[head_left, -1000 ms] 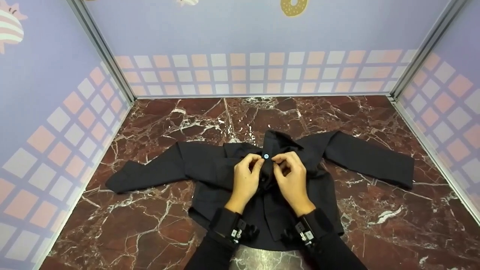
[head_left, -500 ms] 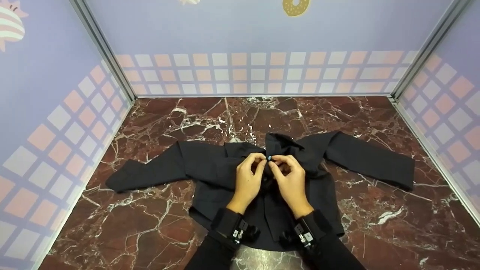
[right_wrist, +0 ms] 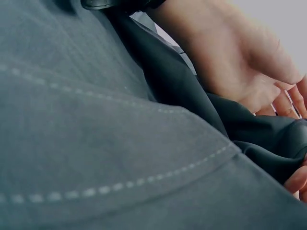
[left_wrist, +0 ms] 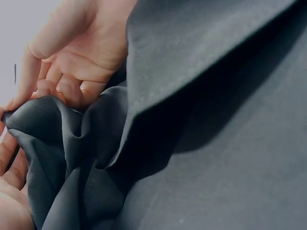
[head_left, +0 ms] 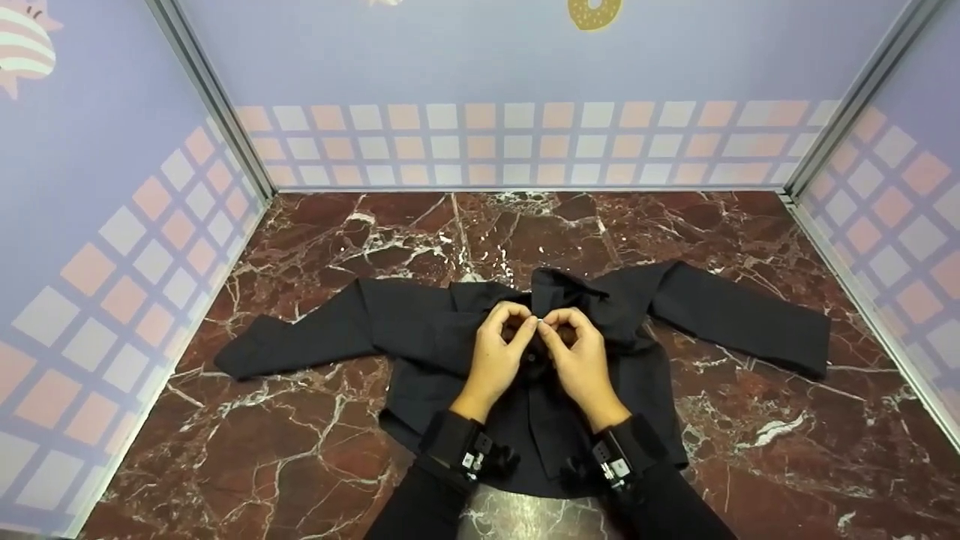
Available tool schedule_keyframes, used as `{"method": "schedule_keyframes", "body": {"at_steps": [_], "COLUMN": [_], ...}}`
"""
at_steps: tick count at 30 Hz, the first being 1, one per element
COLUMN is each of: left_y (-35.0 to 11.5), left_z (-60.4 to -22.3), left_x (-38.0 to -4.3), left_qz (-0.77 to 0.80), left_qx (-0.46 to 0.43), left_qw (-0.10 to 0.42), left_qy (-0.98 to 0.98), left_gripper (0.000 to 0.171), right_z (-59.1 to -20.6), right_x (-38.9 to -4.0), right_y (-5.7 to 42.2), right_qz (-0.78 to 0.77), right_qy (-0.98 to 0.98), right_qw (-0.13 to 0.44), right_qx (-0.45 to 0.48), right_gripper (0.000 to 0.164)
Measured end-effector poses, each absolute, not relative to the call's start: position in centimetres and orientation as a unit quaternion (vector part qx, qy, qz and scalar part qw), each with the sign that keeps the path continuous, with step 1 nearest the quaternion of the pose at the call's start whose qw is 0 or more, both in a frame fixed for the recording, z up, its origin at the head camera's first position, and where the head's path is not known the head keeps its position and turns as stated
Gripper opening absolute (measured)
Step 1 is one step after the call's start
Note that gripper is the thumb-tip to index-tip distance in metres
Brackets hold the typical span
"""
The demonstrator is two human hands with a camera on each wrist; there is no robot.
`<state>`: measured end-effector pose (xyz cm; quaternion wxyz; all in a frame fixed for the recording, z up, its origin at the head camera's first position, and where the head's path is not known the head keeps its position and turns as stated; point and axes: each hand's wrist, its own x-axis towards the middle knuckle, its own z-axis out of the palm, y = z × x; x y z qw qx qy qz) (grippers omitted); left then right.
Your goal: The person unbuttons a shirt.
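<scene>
A black long-sleeved shirt [head_left: 431,330] lies spread out, its collar [head_left: 559,285] standing up at the far side. My left hand [head_left: 499,352] and right hand [head_left: 581,356] meet at the front opening just below the collar. Thumb and forefinger of each pinch the front edge there. Between the fingertips only a small pale bit of a button [head_left: 539,321] shows; the rest is covered. A dark button [head_left: 532,358] sits lower on the front. In the left wrist view, gathered fabric [left_wrist: 43,120] rises in folds to the pinching fingers.
The shirt lies on a dark red marbled table [head_left: 292,442]. One sleeve [head_left: 300,345] reaches left with its end bent, the other sleeve [head_left: 742,319] reaches right. Lilac panels with a checked band [head_left: 517,142] enclose the back and sides.
The pale blue button showed face-up between the hands, then turned on edge, and is now mostly covered by the fingertips. Both hands have come closer together.
</scene>
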<state>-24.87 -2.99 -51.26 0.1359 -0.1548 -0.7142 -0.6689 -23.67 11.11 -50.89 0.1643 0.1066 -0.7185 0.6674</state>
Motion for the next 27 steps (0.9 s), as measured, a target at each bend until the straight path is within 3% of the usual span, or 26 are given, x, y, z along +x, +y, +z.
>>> {"method": "schedule_keyframes", "body": {"at_steps": [27], "left_y": [-3.02], "left_z": [-51.24], "left_x": [-25.05], "left_qz": [-0.677], "left_qx": [-0.138], "left_qw": [0.148], "left_qy": [-0.708], "left_gripper": [0.012], "right_z": [-50.99], "right_x": [-24.01], "right_y": [11.65], "right_qz": [0.650], "right_qy": [-0.727], "right_qw": [0.190], "right_qx": [0.112], "right_gripper": [0.011]}}
